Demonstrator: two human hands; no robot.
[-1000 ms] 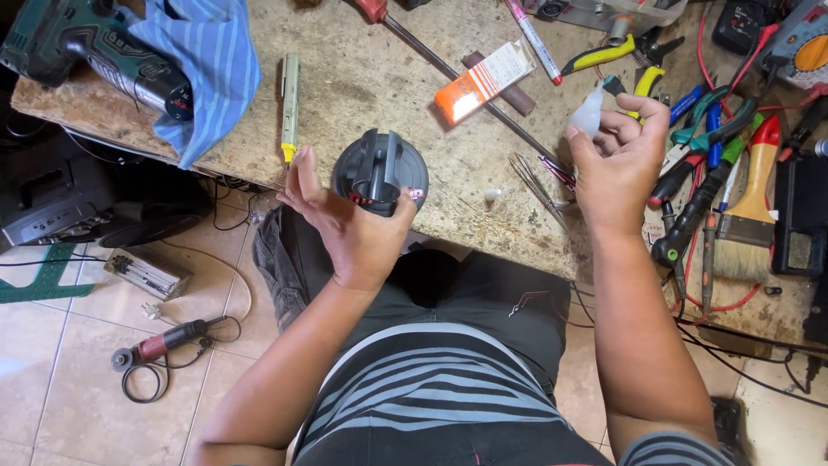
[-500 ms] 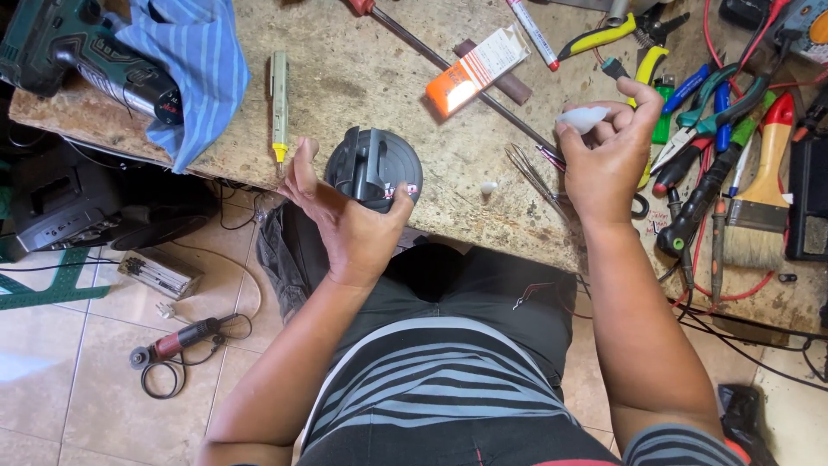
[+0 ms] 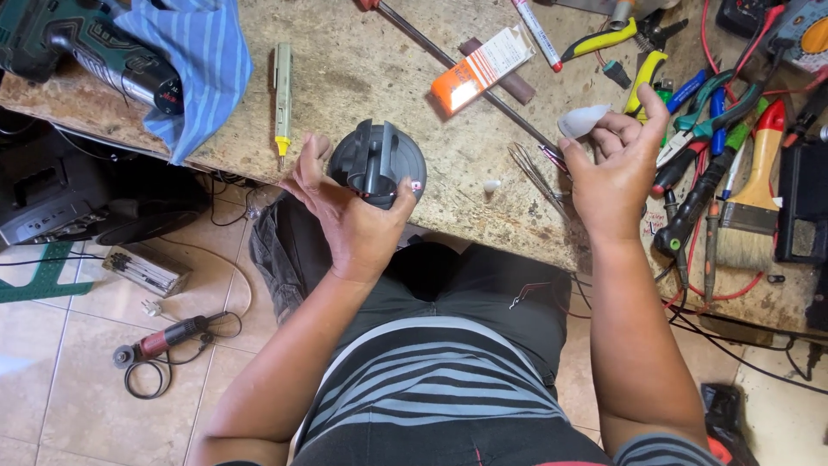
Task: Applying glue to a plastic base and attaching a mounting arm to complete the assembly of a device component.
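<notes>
The workbench [image 3: 362,69] is a worn, stained board with a rough front edge. Taking the orange-and-white box [image 3: 479,69] near its middle as reference: a long thin metal rod [image 3: 457,69] passes under the box, and a brown stick [image 3: 500,73] lies just beside it. Left of the box lies a pale pen-shaped tool with a yellow tip [image 3: 282,99]; farther left, a blue striped cloth [image 3: 194,65] partly covers a green power drill [image 3: 82,47]. Right of the box lie a marker pen [image 3: 536,33], yellow-handled pliers [image 3: 617,43], assorted screwdrivers [image 3: 703,185] and a paintbrush [image 3: 750,198]. Below the box, a small white scrap [image 3: 492,185] sits near the edge.
</notes>
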